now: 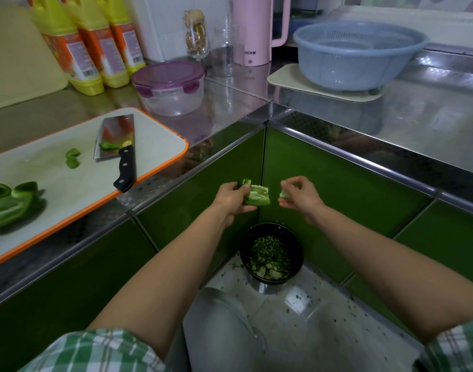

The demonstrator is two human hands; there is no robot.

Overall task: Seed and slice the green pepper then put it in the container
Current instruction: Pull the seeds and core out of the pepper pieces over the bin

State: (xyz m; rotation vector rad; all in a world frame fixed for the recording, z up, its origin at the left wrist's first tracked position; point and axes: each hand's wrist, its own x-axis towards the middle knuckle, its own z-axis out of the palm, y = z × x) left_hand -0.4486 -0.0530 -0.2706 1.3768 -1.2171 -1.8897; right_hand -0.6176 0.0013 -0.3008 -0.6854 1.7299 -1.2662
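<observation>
we list: pepper halves [7,204] on the cutting board [160,167], cut off at the frame's left edge. left hand [234,196], over the floor bin [299,251], grips a pepper piece [258,197] jutting past its curled fingers [244,208]. right hand [301,196] pinches a pale scrap [284,194], largely hidden. lidded container [171,87] sits at the table's back edge.

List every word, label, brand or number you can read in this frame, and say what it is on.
No text can be read with certainty.
Pink kettle: small dark print near the base, too small to read.
Yellow bottles: orange labels with a barcode, print blurred.
Cleaver: round yellow sticker, illegible.
</observation>
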